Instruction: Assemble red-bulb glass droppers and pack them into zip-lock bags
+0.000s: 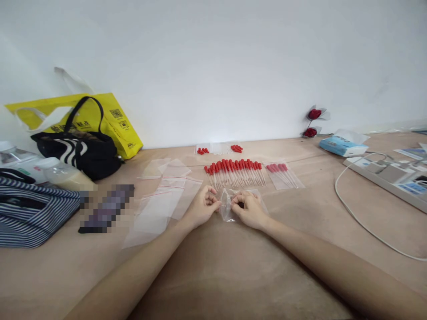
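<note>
A clear zip bag [228,212] stands between my hands near the middle of the table, its mouth spread apart. My left hand [204,206] pinches one edge of it, and my right hand [248,209] pinches the other side with curled fingers. Just behind the bag lies a row of thin pale sticks with red tips [233,171]. To the right of that row, a filled clear bag [283,175] holds several of the same sticks. Flat clear zip bags with red seal lines [156,204] are spread out left of my left hand.
Small red pieces [236,148] lie on clear bags by the wall. At left are a striped bag [36,209], a bottle [63,173], a black bag [80,151] and a yellow bag [123,129]. At right are tissues [343,144], a power strip [387,178] and a white cable [350,209].
</note>
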Demonstrator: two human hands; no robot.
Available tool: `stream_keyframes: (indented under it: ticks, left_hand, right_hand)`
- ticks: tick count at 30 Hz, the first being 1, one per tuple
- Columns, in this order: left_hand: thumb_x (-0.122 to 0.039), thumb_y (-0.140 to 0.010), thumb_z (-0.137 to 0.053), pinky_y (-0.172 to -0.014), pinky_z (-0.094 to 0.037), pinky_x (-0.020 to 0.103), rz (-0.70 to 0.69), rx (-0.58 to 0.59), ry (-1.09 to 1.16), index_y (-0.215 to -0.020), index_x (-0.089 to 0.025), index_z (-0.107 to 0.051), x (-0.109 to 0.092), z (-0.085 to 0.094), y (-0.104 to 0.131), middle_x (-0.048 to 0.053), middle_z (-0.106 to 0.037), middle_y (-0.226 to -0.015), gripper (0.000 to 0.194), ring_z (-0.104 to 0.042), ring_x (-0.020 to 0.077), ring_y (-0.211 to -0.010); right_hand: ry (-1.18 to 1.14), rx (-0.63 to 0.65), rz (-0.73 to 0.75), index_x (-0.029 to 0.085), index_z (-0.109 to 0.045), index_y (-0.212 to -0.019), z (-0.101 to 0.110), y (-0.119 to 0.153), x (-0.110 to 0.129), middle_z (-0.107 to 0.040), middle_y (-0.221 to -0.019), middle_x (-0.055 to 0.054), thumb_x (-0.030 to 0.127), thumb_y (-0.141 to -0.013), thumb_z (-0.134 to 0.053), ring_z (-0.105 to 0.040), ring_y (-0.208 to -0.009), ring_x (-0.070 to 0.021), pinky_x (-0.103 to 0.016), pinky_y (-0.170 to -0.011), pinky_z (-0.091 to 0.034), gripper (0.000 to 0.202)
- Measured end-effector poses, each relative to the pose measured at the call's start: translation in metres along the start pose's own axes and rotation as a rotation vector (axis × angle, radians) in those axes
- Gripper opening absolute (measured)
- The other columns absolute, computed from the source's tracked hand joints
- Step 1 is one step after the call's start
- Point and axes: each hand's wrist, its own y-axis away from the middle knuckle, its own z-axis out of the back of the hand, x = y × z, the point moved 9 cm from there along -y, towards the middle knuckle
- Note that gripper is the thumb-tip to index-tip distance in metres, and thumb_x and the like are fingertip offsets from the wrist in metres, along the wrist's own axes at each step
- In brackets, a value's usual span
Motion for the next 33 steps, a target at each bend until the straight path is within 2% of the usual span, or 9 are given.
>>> stream_keyframes:
  ticks: [2, 6, 12, 18, 23, 26, 29, 31, 33]
  left_hand:
    - [-0.013, -0.069, -0.055, -0.055, -0.042, 0.020, -0.130, 0.011, -0.208, -0.074, -0.015, -0.054, -0.009, -0.001, 0.002, -0.003, -0.051, -0.065, 0.006, -0.051, 0.0083, -0.057]
    - [-0.010, -0.073, -0.048, -0.068, -0.043, 0.026, -0.286, 0.013, -0.551, -0.082, -0.020, -0.067, -0.026, -0.006, 0.010, 0.002, -0.054, -0.079, 0.023, -0.053, 0.0124, -0.072]
    - [-0.026, -0.075, -0.056, -0.071, -0.042, 0.027, -0.327, 0.067, -0.682, -0.081, -0.023, -0.070, -0.033, -0.012, 0.015, 0.001, -0.049, -0.076, 0.015, -0.051, 0.0125, -0.070]
    - [-0.026, -0.074, -0.058, -0.078, -0.041, 0.031, -0.311, 0.114, -0.658, -0.111, -0.025, -0.058, -0.024, -0.010, 0.011, 0.002, -0.051, -0.083, 0.037, -0.051, 0.0157, -0.079]
    - [-0.023, -0.076, -0.055, -0.079, -0.040, 0.032, -0.322, 0.160, -0.695, -0.126, -0.029, -0.042, -0.027, -0.013, 0.012, 0.001, -0.050, -0.082, 0.052, -0.050, 0.0160, -0.080]
    - [-0.023, -0.076, -0.054, -0.079, -0.040, 0.031, -0.344, 0.184, -0.671, -0.119, -0.028, -0.050, -0.027, -0.015, 0.013, 0.002, -0.051, -0.086, 0.043, -0.051, 0.0156, -0.081]
    - [-0.023, -0.073, -0.057, -0.075, -0.042, 0.028, -0.355, 0.143, -0.595, -0.092, -0.021, -0.064, -0.025, -0.008, 0.006, 0.002, -0.052, -0.087, 0.020, -0.052, 0.0141, -0.079]
    - [-0.024, -0.070, -0.060, -0.069, -0.043, 0.025, -0.283, 0.031, -0.564, -0.077, -0.018, -0.063, -0.021, 0.006, -0.009, 0.001, -0.055, -0.082, 0.010, -0.053, 0.0129, -0.074]
    - [-0.028, -0.068, -0.061, -0.065, -0.043, 0.023, -0.154, -0.124, -0.575, -0.073, -0.017, -0.060, -0.014, 0.027, -0.030, 0.000, -0.059, -0.076, 0.012, -0.054, 0.0121, -0.069]
  right_hand:
    - [-0.016, -0.004, -0.008, 0.021, -0.060, -0.062, 0.001, 0.000, -0.001, -0.062, -0.081, -0.001, 0.024, -0.075, -0.047, -0.051, -0.085, -0.0183, -0.044, -0.087, -0.024, 0.019]
    - [-0.089, 0.000, 0.031, 0.021, -0.061, -0.065, 0.002, 0.000, 0.002, -0.061, -0.089, -0.001, 0.027, -0.078, -0.047, -0.051, -0.091, -0.0191, -0.046, -0.089, -0.024, 0.019]
    - [-0.086, 0.108, 0.318, 0.022, -0.061, -0.092, 0.005, 0.006, 0.017, -0.054, -0.108, -0.007, 0.037, -0.080, -0.050, -0.048, -0.103, -0.0197, -0.039, -0.088, -0.030, 0.022]
    - [0.117, 0.162, 0.414, 0.022, -0.037, -0.127, 0.011, 0.010, 0.011, -0.045, -0.126, -0.012, 0.062, -0.053, -0.066, -0.039, -0.116, -0.0271, -0.045, -0.096, -0.021, 0.088]
    - [0.156, 0.112, 0.394, 0.019, -0.021, -0.135, 0.010, 0.005, 0.009, -0.038, -0.132, -0.015, 0.067, -0.050, -0.063, -0.033, -0.121, -0.0289, -0.050, -0.098, -0.014, 0.106]
    - [0.167, 0.081, 0.343, 0.019, -0.023, -0.133, 0.009, 0.001, 0.006, -0.044, -0.127, -0.014, 0.065, -0.053, -0.063, -0.038, -0.118, -0.0287, -0.053, -0.098, -0.011, 0.101]
    - [0.166, 0.102, 0.321, 0.021, -0.030, -0.129, 0.007, -0.001, 0.005, -0.050, -0.121, -0.011, 0.064, -0.053, -0.063, -0.042, -0.113, -0.0271, -0.051, -0.097, -0.015, 0.094]
    - [0.168, 0.116, 0.321, 0.021, -0.033, -0.127, 0.007, -0.001, 0.004, -0.051, -0.120, -0.010, 0.064, -0.053, -0.063, -0.043, -0.112, -0.0267, -0.050, -0.097, -0.015, 0.091]
    - [0.170, 0.117, 0.314, 0.022, -0.034, -0.127, 0.007, -0.001, 0.004, -0.052, -0.119, -0.011, 0.065, -0.052, -0.063, -0.043, -0.112, -0.0271, -0.050, -0.098, -0.015, 0.091]
